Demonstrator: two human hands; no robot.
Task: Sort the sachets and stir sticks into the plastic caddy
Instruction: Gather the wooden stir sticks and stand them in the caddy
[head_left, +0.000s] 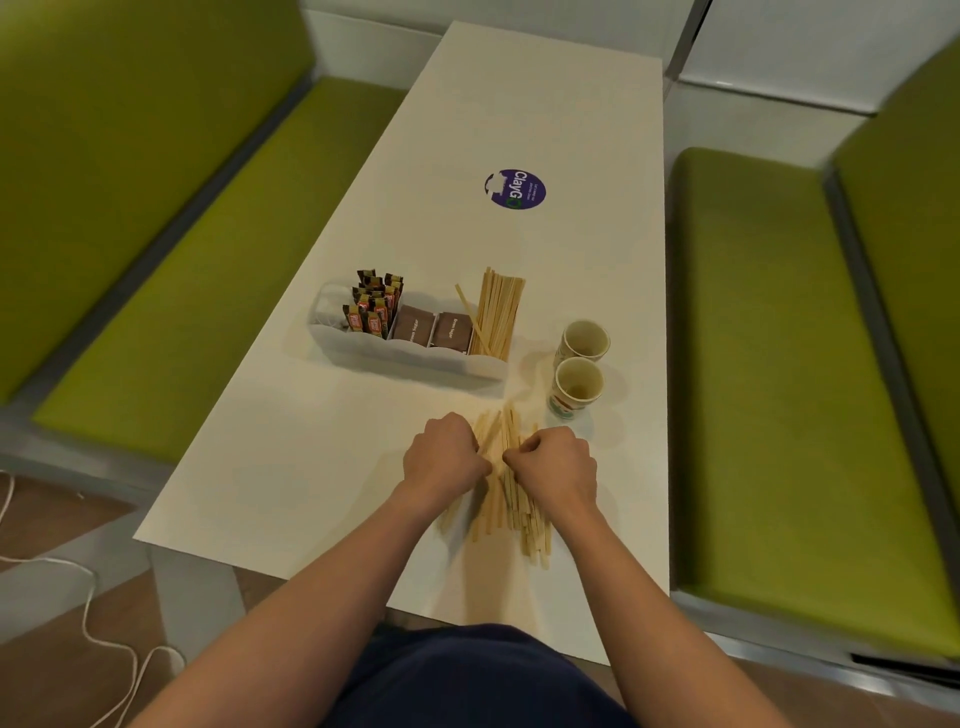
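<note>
Caddy (405, 358) holds sachets (371, 306), some sticks (496, 312); loose stir sticks (514, 514) remain by worktop's (311, 467) near edge, left hand (441, 457) and right hand (558, 462) gripping them

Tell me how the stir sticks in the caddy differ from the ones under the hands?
The stir sticks in the caddy stand on end, leaning, in the right-end compartment of the plastic caddy; the stir sticks on the table lie flat in a loose pile. Nothing touches the caddy ones; the left hand and right hand hold the table pile. Both are thin, pale wooden sticks.
</note>
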